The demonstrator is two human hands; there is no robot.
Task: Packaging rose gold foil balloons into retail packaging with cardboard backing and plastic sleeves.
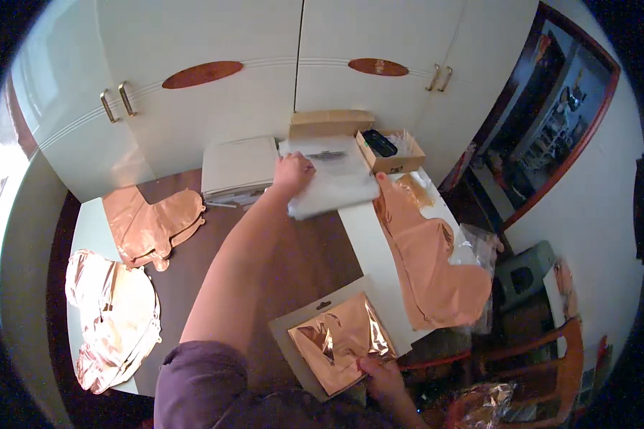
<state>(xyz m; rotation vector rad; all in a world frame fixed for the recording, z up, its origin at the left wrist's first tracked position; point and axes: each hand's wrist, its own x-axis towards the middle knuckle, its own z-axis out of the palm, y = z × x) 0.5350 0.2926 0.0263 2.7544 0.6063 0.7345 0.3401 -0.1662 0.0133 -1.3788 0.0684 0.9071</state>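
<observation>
Reaching across the table, my left hand [295, 174] has its fingers curled at the left edge of a stack of clear plastic bags [336, 187]; its fingertips are partly blurred. Near the table's front edge, my right hand [384, 380] grips a folded rose-gold foil balloon [340, 336] together with its backing card [288, 329]. The thumb lies on the foil, and the other fingers are hidden underneath. The card is tilted and has a hanging slot at its top.
Flat foil balloons lie at right [436, 275], at left [154, 225] and at near left [114, 322]. Beyond my left hand are a pile of cards [240, 166] and a small cardboard box [411, 159] holding a black object. A wooden chair [569, 357] stands at right; white cabinets [229, 107] rise behind.
</observation>
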